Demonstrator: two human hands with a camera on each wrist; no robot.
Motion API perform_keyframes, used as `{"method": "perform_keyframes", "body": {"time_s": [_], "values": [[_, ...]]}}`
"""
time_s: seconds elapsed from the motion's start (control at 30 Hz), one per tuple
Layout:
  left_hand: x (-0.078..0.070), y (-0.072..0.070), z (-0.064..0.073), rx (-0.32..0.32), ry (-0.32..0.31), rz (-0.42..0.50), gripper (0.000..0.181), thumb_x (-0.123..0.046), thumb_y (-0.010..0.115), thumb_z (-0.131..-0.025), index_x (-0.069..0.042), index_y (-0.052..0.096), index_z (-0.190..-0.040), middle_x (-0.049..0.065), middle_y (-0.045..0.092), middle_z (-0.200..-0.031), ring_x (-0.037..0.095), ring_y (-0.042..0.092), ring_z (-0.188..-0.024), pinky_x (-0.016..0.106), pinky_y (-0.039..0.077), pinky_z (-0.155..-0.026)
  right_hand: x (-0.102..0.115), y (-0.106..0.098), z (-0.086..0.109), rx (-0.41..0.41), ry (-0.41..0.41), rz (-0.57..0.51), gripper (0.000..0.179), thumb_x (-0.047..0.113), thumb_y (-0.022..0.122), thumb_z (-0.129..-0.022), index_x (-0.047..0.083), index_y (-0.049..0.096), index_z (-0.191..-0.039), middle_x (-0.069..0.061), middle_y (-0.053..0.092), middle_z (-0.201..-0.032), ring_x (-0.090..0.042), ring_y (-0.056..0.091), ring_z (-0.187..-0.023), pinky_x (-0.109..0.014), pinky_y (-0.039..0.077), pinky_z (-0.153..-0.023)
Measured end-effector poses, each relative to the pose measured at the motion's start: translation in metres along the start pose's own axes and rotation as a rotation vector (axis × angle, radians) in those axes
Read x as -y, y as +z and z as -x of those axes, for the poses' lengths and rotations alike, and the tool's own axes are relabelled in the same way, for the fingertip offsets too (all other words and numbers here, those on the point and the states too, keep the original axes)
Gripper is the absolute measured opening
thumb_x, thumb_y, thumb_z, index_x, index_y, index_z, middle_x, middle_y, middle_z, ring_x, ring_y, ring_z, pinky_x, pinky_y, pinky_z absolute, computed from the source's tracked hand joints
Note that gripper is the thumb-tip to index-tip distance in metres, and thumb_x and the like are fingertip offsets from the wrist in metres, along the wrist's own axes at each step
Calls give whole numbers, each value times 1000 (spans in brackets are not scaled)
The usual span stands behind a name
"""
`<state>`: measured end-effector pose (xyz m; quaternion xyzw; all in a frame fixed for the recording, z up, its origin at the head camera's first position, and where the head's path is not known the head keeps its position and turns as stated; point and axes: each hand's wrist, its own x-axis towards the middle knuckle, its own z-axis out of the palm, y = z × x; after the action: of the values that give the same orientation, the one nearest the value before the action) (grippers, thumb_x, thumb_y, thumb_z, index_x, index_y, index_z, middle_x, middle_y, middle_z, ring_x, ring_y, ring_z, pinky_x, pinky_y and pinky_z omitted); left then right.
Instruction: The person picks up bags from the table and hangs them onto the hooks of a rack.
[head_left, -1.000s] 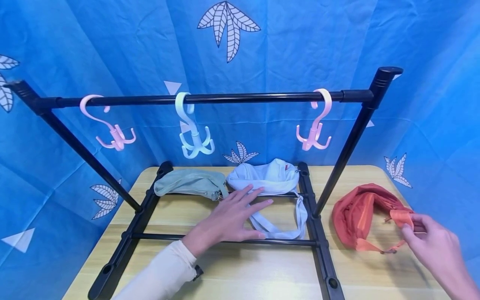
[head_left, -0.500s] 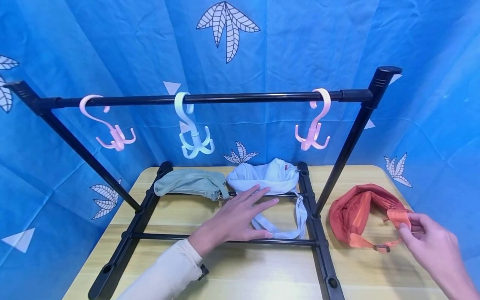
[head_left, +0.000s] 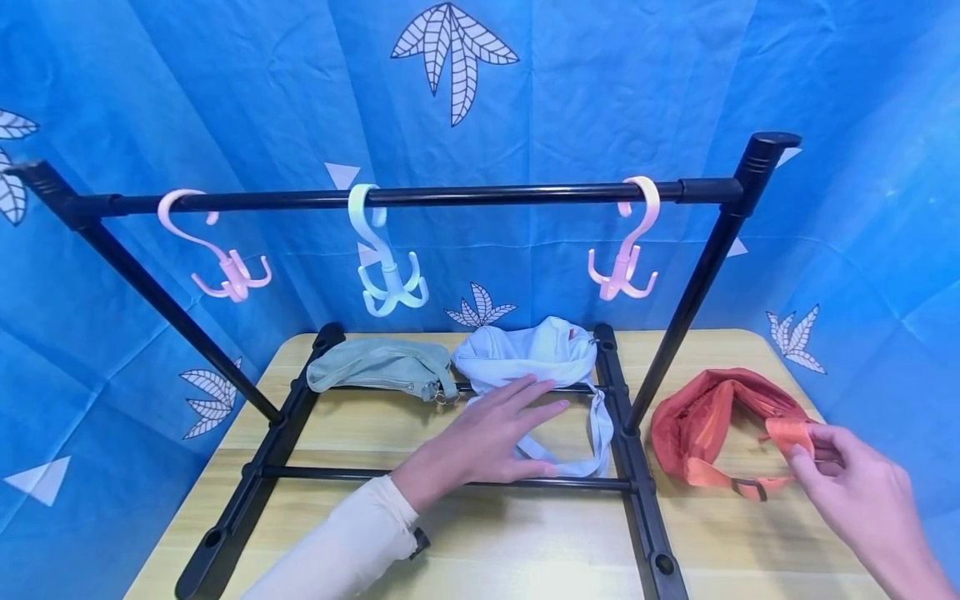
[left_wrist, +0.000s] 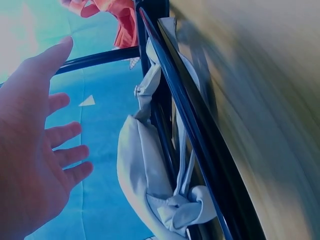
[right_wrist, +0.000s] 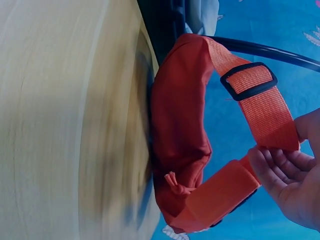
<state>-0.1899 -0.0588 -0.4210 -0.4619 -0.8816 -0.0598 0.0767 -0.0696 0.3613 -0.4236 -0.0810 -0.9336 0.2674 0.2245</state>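
At the right of the head view, a red waist bag [head_left: 686, 425] rests on the table beside the rack. My right hand [head_left: 862, 479] pinches its orange strap [head_left: 789, 433], which stands raised in a loop. The right wrist view shows a black slider buckle [right_wrist: 248, 81] on that strap, near the fingers. My left hand [head_left: 487, 437] is spread over the rack's base, holding nothing, nearest to a pale blue waist bag [head_left: 525, 354]. In the left wrist view its fingers are apart from that bag. A green waist bag [head_left: 378, 364] lies left of it.
A black rack has a top bar [head_left: 480, 196] carrying a left pink hook [head_left: 236, 279], a light blue hook [head_left: 390, 287] and a right pink hook [head_left: 622, 271]. Its right post [head_left: 690, 308] rises between the hands. Blue cloth [head_left: 600, 100] hangs behind and beside the table.
My right hand has shifted slightly left with the strap, and the red bag has slid a little left; the buckle has come into clearer view. My left hand has drifted right.
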Motion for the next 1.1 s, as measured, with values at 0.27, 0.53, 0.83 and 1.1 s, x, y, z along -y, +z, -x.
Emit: {"method": "perform_keyframes", "body": {"time_s": [0.27,0.53,0.83,1.1], "values": [[-8,2,-10,-38,44,2,84,-78,50,-94,-28,39,-160,4,34,-170,31,36,-156,51,39,-123,6,0,2,-28,-13,20,26,14,73,-92,-4,69,-111,-29,75,-91,38,34,-69,-11,34,-60],[-15,4,-18,-70,98,-34,77,-73,48,-97,-28,40,-160,3,40,-167,27,41,-154,43,40,-123,11,-3,7,-25,-49,-19,23,14,76,-91,-2,70,-107,-29,76,-89,38,37,-71,-6,35,-60],[-20,7,-24,-99,121,-21,73,-68,50,-100,-26,41,-159,5,41,-166,29,41,-154,43,41,-123,18,-4,10,-16,-65,-13,25,10,74,-88,1,72,-111,-26,77,-94,40,37,-74,-10,36,-59],[-24,8,-30,-95,123,-15,68,-65,53,-100,-28,44,-157,1,44,-165,22,42,-153,37,37,-125,27,-5,13,-22,-68,-21,22,4,74,-85,0,73,-107,-26,77,-91,42,36,-74,-8,35,-57]]}}
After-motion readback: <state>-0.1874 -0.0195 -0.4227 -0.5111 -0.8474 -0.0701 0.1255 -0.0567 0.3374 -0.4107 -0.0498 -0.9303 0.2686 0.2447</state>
